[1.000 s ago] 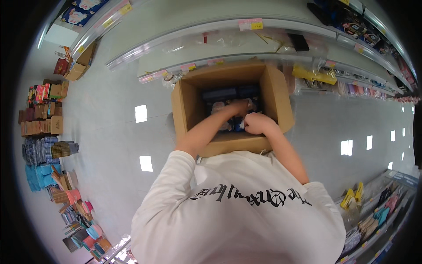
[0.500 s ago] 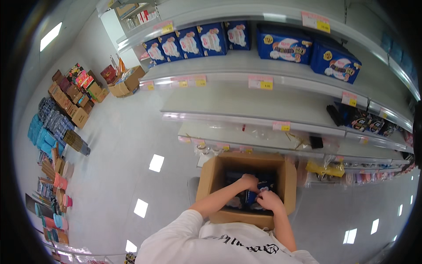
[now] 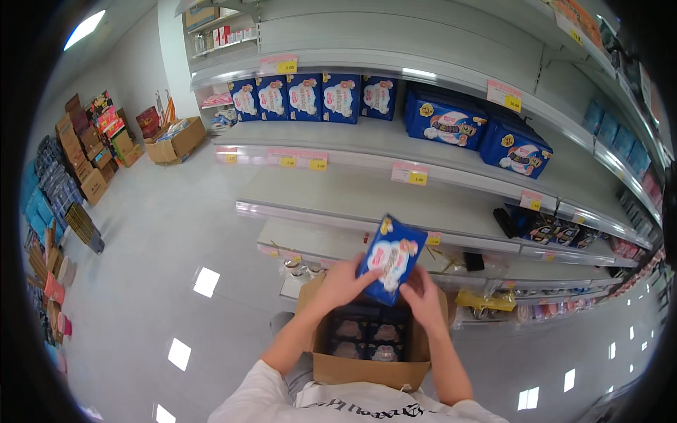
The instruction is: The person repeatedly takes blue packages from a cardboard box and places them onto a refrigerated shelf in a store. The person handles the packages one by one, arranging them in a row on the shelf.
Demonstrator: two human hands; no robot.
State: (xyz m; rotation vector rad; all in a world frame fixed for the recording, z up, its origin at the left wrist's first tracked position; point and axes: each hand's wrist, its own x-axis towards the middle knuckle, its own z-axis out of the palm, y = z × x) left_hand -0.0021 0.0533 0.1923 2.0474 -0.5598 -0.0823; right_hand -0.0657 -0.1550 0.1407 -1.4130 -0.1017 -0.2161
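Observation:
A dark-blue packet with a white cloud-shaped print is held up, tilted, above an open cardboard box. My left hand is closed on its lower left side, with the thumb across the front. My right hand grips the lower right edge, its fingers partly behind the packet. Inside the box, below both hands, lie several matching blue packets in rows. A row of similar upright packets stands on the shelf ahead.
Larger blue packs are stacked right of the row. A lower shelf runs under it, with black packs at its right end. Yellow wrapping hangs low at the right. Stacked cartons and another open carton stand far left.
Both hands have risen out of the cardboard box, bringing a blue packet up in front of the lower shelves. The view has tilted up and shifted right.

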